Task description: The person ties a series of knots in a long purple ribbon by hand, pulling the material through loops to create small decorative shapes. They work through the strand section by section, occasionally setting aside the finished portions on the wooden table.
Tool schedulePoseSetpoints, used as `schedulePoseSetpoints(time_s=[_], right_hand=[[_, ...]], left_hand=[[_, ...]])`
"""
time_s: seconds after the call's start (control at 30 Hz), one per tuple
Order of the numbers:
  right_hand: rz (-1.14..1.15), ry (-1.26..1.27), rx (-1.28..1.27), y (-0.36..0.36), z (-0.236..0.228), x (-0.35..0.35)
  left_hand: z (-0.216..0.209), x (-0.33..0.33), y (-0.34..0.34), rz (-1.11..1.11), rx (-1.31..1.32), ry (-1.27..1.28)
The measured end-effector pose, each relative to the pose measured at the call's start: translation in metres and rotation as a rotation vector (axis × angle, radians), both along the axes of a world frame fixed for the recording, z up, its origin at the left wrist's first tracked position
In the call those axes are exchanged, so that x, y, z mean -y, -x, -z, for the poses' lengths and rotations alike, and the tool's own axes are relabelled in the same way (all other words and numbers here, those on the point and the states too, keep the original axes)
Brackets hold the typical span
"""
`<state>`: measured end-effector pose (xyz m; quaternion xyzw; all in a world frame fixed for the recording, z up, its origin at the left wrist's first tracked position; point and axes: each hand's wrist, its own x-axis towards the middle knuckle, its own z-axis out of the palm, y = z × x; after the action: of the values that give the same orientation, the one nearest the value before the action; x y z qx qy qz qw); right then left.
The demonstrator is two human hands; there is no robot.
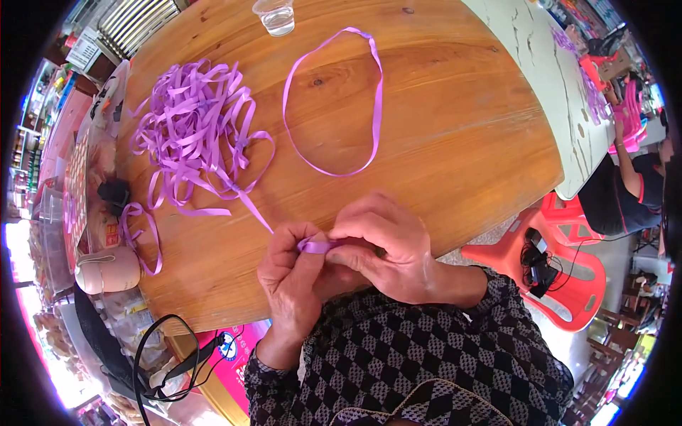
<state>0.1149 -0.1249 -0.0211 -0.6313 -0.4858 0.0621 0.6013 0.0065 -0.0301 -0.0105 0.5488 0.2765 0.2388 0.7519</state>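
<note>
Both my hands meet at the near edge of the wooden table (pixel 455 142). My left hand (pixel 291 273) pinches a purple ribbon (pixel 316 246), which shows as a small loop between the fingertips. Fingers of my right hand (pixel 387 248) are closed on the same ribbon from the other side; its end is hidden there. From my left hand a strand runs up to a heap of purple ribbon (pixel 192 128) on the table's left part. Beyond my hands lies a single large ribbon loop (pixel 379 99), closed at its top right.
A clear plastic cup (pixel 277 20) holding liquid stands at the far edge. A pink rounded case (pixel 108 271) and a black cable (pixel 138 355) lie at the left. At right are a marble-patterned table (pixel 526 64), a red plastic chair (pixel 568 273) with black devices, and another person (pixel 618 188).
</note>
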Motion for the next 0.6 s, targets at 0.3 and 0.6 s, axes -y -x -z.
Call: schedulePoseSetpoints(time_s=[0.3, 0.6], right_hand=[[-0.188, 0.176, -0.545, -0.008, -0.010, 0.008], [-0.108, -0.029, -0.003, -0.015, -0.010, 0.011]], left_hand=[[0.000, -0.019, 0.012, 0.341, 0.071, 0.455], [-0.007, -0.017, 0.005, 0.208, 0.052, 0.499]])
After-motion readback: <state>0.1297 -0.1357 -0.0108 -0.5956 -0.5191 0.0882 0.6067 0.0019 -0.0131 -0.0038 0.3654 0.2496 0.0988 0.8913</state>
